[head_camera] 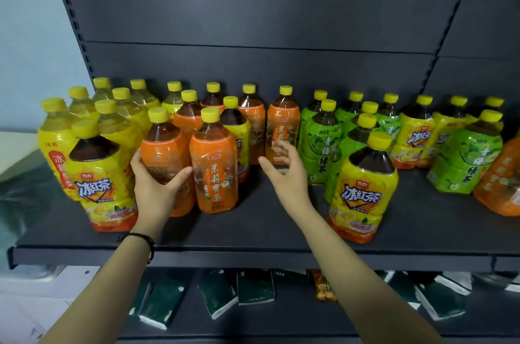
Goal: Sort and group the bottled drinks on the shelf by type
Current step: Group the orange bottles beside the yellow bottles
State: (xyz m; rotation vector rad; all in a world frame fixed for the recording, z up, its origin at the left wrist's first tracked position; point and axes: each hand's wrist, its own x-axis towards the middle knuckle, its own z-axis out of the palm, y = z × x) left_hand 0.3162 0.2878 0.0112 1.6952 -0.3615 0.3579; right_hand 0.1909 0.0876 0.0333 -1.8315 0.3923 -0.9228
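Observation:
Many yellow-capped bottles stand on a dark shelf (253, 231). My left hand (153, 177) grips an orange-labelled bottle (163, 146) near the front, beside another orange bottle (215, 172). My right hand (284, 172) is open, fingers spread, just in front of an orange bottle (282, 124) further back, not touching it. Yellow-labelled bottles (101, 183) cluster at the left. Green-labelled bottles (320, 144) stand right of centre. A yellow iced-tea bottle (363, 191) stands at the front right.
More yellow, green (467, 161) and orange (503, 180) bottles are mixed at the far right. The shelf's front strip between my arms is bare. A lower shelf holds several dark green packets (253, 287). A dark back panel rises behind the bottles.

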